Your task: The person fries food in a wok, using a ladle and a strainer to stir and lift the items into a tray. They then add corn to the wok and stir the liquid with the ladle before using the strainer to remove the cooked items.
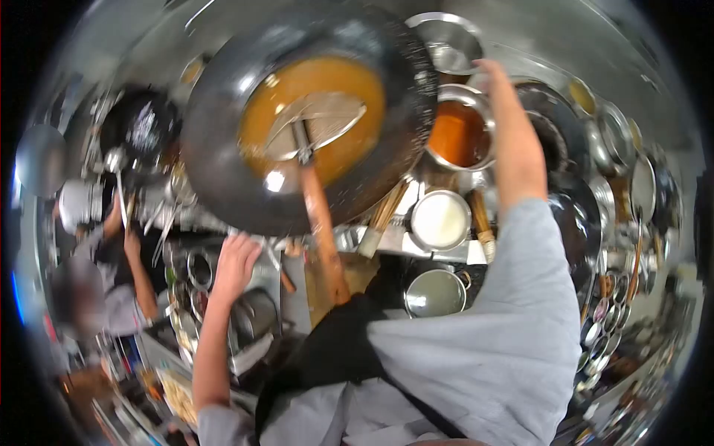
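Observation:
A large dark wok fills the upper middle, with brown-orange liquid in it. A wire-mesh strainer lies in the liquid, its wooden handle pointing down past the rim. My left hand is at the wok's lower left edge, fingers bent and close together against the rim. To the wok's right, my right hand is raised beside a steel pot and a pot of orange-red liquid; its fingers are blurred and partly hidden, so its hold is unclear.
Below the wok are a white-filled bowl, brushes and a pot of cloudy liquid. More woks and small bowls line the right. A co-worker stands at the left near another wok and a ladle.

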`<state>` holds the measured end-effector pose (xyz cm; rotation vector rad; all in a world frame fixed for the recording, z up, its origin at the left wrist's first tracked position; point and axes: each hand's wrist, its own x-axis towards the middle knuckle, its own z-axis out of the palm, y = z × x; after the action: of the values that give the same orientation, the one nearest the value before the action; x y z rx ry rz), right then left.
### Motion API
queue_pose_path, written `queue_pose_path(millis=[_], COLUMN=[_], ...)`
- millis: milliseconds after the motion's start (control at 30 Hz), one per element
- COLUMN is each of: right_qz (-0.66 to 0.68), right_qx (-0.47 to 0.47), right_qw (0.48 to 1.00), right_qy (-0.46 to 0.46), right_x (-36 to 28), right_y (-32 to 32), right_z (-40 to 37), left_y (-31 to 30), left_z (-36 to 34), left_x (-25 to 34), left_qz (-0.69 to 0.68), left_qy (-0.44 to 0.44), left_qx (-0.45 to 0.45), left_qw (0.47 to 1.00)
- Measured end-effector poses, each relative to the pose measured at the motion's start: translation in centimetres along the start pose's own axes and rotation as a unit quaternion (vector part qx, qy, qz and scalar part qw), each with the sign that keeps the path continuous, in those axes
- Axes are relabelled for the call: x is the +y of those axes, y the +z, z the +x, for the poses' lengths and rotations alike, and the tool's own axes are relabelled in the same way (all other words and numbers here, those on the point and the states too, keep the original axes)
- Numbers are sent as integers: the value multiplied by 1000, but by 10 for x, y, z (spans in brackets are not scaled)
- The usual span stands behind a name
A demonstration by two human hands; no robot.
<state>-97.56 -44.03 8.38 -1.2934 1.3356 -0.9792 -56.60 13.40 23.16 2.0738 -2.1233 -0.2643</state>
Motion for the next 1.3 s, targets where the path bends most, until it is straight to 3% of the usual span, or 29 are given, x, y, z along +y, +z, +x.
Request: queue_pose_path(millis=[33,67,133,200,233,267,300,333,400,433,533,633,733,800,867,967,1000,1033,1100,1167,1233,1300], right_qz=[-44,-232,94,131,25,1,-53,-150,-233,-271,-390,-396,-411,-405,-294,-218,-125,-99,33,150,170,-52], right_qx=[56,32,51,-8,-39,-128,-173,-186,-220,-217,-163,-86,-47,-18,-69,-77,-97,-117,-105,-112,-66,42], right_qw=[997,971,990,981,978,976,971,938,941,931,893,911,902,903,946,970,987,988,994,982,983,998], right_qy=[34,36,-92,-141,-205,-177,-157,-250,-114,-110,-154,-75,-120,-144,-113,-70,-40,11,26,30,-8,-15], right_x=[19,-20,-69,-99,-125,-120,-111,-91,-91,-98,-93,-92,-71,-80,-95,-118,-126,-139,-142,-143,-147,-142], right_y=[0,-4,10,22,36,67,86,106,148,166,203,223,212,204,193,175,168,157,139,119,106,87], right_z=[45,50,-47,-157,-231,-328,-376,-414,-492,-514,-532,-524,-496,-488,-486,-485,-486,-486,-477,-459,-435,-384], left_y=[5,6,11,19,22,28,35,45,54,56,65,67,63,65,70,83,86,90,98,105,100,98], left_z=[-2,-1,-3,-2,-1,-12,-2,1,-1,-3,-1,-5,5,7,9,17,20,25,34,40,38,36], left_x=[-9,-12,-12,-14,-17,-19,-19,-23,-23,-22,-25,-26,-9,-5,1,14,19,26,36,42,46,46], left_qz=[9,-27,-73,-81,-78,-80,-74,-71,-75,-82,-94,-131,-118,-122,-124,-132,-129,-127,-125,-104,-81,-67], left_qy=[22,12,-1,12,27,38,62,51,54,67,81,100,28,31,41,33,28,25,16,6,-2,-5], left_qx=[8,0,13,45,52,78,98,108,148,178,191,211,171,185,187,205,214,223,218,225,225,211], left_qw=[1000,1000,997,996,995,993,991,990,985,978,974,963,978,975,974,969,968,966,968,969,971,975])
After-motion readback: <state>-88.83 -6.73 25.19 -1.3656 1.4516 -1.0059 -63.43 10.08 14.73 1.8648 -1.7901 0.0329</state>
